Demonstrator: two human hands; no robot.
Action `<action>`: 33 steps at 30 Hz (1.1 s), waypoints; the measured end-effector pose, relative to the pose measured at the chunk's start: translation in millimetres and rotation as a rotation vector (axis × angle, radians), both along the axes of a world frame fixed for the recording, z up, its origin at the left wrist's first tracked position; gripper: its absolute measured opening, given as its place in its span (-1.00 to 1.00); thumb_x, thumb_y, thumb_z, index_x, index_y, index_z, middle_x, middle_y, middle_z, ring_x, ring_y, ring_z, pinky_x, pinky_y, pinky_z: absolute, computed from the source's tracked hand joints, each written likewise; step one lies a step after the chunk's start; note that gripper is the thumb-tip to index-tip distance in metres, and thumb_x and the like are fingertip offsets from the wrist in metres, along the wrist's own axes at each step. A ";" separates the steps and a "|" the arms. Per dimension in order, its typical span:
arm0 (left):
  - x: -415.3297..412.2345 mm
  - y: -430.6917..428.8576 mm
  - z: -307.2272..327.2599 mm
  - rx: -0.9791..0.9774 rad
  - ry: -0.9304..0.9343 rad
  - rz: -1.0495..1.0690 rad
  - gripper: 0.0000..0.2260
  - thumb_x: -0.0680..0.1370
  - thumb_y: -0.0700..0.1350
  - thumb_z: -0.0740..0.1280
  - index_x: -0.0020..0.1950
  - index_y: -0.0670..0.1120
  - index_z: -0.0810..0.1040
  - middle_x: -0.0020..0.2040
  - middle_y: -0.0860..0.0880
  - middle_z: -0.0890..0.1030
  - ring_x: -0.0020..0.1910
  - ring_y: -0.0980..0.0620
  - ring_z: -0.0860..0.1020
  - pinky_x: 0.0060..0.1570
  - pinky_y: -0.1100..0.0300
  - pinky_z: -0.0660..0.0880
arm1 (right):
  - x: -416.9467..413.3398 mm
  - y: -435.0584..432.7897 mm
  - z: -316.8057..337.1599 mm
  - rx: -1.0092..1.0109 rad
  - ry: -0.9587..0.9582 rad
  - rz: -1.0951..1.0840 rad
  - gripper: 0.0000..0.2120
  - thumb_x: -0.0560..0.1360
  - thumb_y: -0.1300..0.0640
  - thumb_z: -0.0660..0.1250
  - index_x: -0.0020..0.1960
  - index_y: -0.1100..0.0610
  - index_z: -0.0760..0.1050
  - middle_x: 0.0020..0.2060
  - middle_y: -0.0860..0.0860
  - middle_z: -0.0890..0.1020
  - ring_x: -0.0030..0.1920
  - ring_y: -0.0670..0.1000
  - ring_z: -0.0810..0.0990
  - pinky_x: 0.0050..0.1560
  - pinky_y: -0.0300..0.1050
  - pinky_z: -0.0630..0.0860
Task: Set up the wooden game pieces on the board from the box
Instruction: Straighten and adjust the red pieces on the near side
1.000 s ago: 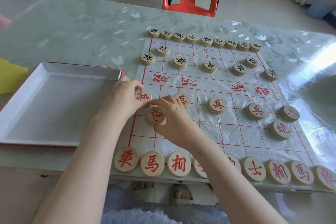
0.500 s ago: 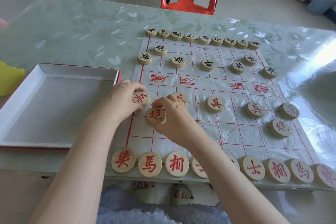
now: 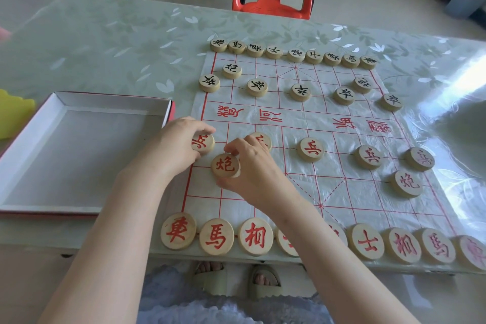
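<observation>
Pinching a red-lettered disc [image 3: 203, 142] at the left edge of the board [image 3: 302, 192], left of centre in the frame, the left hand [image 3: 176, 144] curls fingers and thumb round it. Just below and right, the right hand [image 3: 253, 166] pinches a second red disc [image 3: 225, 166] resting on the board. The box [image 3: 110, 102] lies open at the frame's left, beside the board.

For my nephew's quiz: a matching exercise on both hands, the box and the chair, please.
1 left hand
2 right hand
3 white cardboard box
4 red plastic chair

A beyond the table's far edge
B pinches round wooden red-lettered piece one line inward
C left of the paper board
D holds round wooden red-lettered piece on board's left edge

Pairs: 1-D, 2-B, 3-C, 4-A
</observation>
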State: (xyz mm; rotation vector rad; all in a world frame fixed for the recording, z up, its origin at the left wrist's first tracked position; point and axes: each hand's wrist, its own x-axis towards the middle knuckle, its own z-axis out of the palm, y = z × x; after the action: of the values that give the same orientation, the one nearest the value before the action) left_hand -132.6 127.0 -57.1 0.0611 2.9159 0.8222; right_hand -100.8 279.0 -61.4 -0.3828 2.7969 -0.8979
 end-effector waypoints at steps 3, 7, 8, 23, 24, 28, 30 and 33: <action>-1.7 0.5 -1.0 -0.014 0.002 0.029 -0.56 0.36 -0.27 0.46 0.19 0.02 0.55 0.12 -0.04 0.52 0.11 -0.05 0.48 0.08 0.13 0.43 | -0.2 -1.0 0.0 -0.002 0.006 0.001 -0.50 0.38 0.10 0.44 0.27 0.14 0.38 0.14 0.06 0.44 0.18 0.07 0.40 0.21 -0.06 0.39; -3.5 0.6 -2.0 -0.026 0.029 0.067 -0.58 0.34 -0.16 0.50 0.18 -0.01 0.55 0.10 -0.10 0.51 0.08 -0.06 0.47 -0.02 0.18 0.36 | 0.0 -1.6 -0.4 -0.015 0.013 -0.005 -0.51 0.38 0.09 0.44 0.25 0.15 0.39 0.14 0.06 0.44 0.17 0.06 0.40 0.19 -0.09 0.39; -3.6 0.7 -2.1 -0.028 0.031 0.071 -0.58 0.34 -0.16 0.50 0.19 -0.02 0.54 0.10 -0.10 0.51 0.09 -0.06 0.47 -0.03 0.18 0.36 | 0.1 -1.6 -0.5 -0.019 0.011 -0.004 -0.51 0.38 0.09 0.44 0.25 0.15 0.39 0.14 0.06 0.44 0.16 0.06 0.40 0.18 -0.10 0.39; -3.9 2.0 -2.4 -0.019 0.024 0.092 -0.57 0.34 -0.15 0.51 0.18 -0.02 0.54 0.10 -0.08 0.50 0.07 -0.04 0.48 -0.04 0.16 0.39 | -0.8 -3.2 1.1 -0.004 0.006 -0.002 -0.50 0.36 0.08 0.46 0.24 0.15 0.40 0.14 0.06 0.43 0.16 0.05 0.39 0.16 -0.12 0.38; -4.0 2.0 -2.7 -0.019 0.024 0.093 -0.57 0.34 -0.15 0.51 0.18 -0.02 0.54 0.10 -0.08 0.50 0.07 -0.04 0.48 -0.03 0.16 0.39 | -0.6 -3.1 1.1 -0.005 0.005 -0.001 -0.50 0.36 0.08 0.46 0.24 0.15 0.40 0.14 0.05 0.43 0.16 0.05 0.39 0.16 -0.12 0.38; -4.5 2.1 -3.0 -0.025 0.029 0.091 -0.56 0.33 -0.15 0.51 0.18 -0.03 0.53 0.10 -0.08 0.50 0.07 -0.04 0.48 -0.01 0.14 0.41 | -0.9 -2.4 1.0 -0.018 -0.008 0.002 -0.50 0.36 0.09 0.46 0.24 0.15 0.40 0.14 0.05 0.43 0.16 0.05 0.39 0.16 -0.11 0.39; -4.6 2.0 -2.9 -0.029 0.025 0.086 -0.56 0.34 -0.15 0.51 0.19 -0.03 0.53 0.10 -0.08 0.49 0.07 -0.04 0.47 -0.03 0.17 0.38 | -0.8 -2.4 0.9 -0.015 -0.003 0.006 -0.50 0.36 0.08 0.46 0.24 0.15 0.40 0.14 0.05 0.43 0.16 0.05 0.39 0.17 -0.11 0.39; -4.4 1.7 -3.2 -0.022 0.024 0.085 -0.56 0.34 -0.16 0.51 0.19 -0.03 0.53 0.11 -0.08 0.50 0.07 -0.04 0.48 -0.04 0.18 0.38 | -0.5 -2.5 1.1 -0.016 0.003 0.008 -0.50 0.37 0.08 0.45 0.25 0.16 0.40 0.14 0.06 0.43 0.17 0.05 0.40 0.18 -0.09 0.39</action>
State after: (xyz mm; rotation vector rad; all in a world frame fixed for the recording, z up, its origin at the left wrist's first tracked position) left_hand -137.0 128.7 -60.3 -0.0557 2.9679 0.8074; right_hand -101.3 276.5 -60.3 -0.3973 2.7909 -0.9191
